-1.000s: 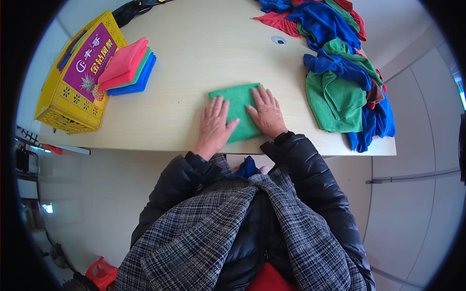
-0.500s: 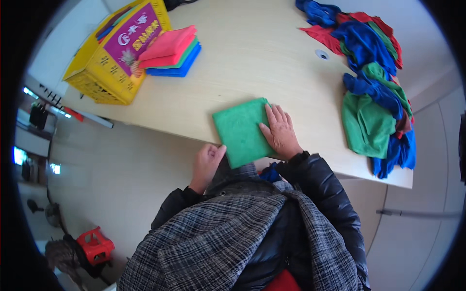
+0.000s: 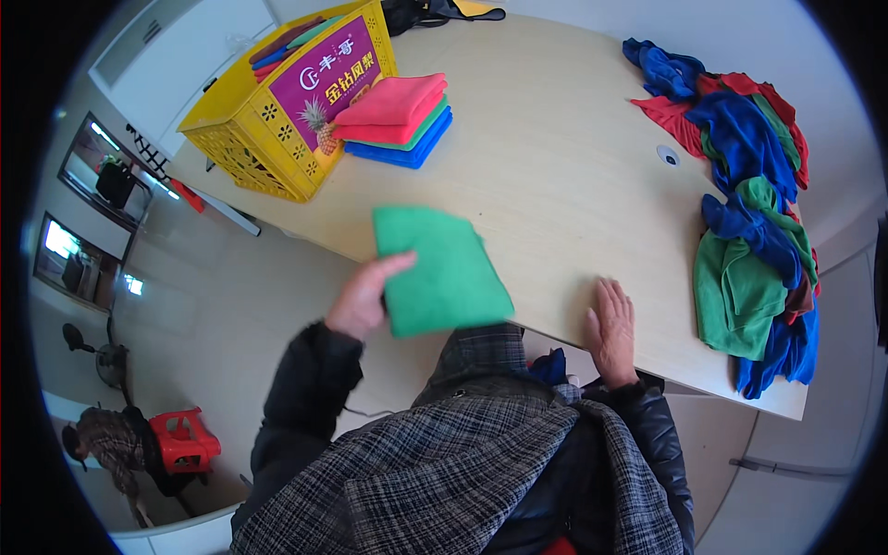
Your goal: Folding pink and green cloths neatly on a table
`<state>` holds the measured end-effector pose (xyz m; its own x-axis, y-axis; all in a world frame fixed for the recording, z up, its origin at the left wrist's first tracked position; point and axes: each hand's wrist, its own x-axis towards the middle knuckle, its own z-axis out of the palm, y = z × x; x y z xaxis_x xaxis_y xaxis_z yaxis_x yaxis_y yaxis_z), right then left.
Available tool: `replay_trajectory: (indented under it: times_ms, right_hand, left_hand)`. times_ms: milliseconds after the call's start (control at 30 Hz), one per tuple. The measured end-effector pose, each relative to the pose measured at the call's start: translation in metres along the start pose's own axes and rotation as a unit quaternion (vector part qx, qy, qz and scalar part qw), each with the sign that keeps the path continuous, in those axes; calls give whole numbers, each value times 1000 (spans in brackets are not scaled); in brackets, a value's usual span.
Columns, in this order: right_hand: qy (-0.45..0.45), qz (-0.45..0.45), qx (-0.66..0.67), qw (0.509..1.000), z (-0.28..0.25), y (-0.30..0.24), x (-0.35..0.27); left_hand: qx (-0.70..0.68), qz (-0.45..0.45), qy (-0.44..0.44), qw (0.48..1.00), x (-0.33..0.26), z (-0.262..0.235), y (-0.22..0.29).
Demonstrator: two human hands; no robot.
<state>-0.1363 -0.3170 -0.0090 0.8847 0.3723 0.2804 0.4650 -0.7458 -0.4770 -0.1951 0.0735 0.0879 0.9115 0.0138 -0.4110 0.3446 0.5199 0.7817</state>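
Observation:
A folded green cloth (image 3: 442,276) is in my left hand (image 3: 363,296), gripped by its left edge with the thumb on top. It hangs over the front edge of the table, lifted off the surface. My right hand (image 3: 611,326) lies flat near that edge, fingers stretched out and holding nothing. Beyond the green cloth, a neat stack of folded cloths (image 3: 398,120) in pink-red, green and blue stands against a yellow plastic crate (image 3: 250,153).
Crumpled blue, red and green cloths (image 3: 740,240) form a long heap along the right side of the pale wooden table (image 3: 546,176). A round cable hole (image 3: 667,154) is beside it. More cloths fill the crate. A red stool (image 3: 185,440) stands on the floor at lower left.
My left hand has taken hold of the green cloth and raised it leftward off the table. My right hand has come off the cloth and now rests farther right. The whole view has shifted.

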Motion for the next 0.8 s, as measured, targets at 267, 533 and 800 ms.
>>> replay_trajectory:
  times_ms: [267,533,800]
  right_hand:
    - [22,20,-88,996,-2,-3,-2]
    - [33,31,-84,995,0,-5,-4]
    - [41,50,-102,993,-2,-1,-10]
  left_hand:
    - [-39,229,0,973,124,7,213]
    - [-130,259,117,950,255,-56,198]
    - [-199,156,101,962,283,-65,186]
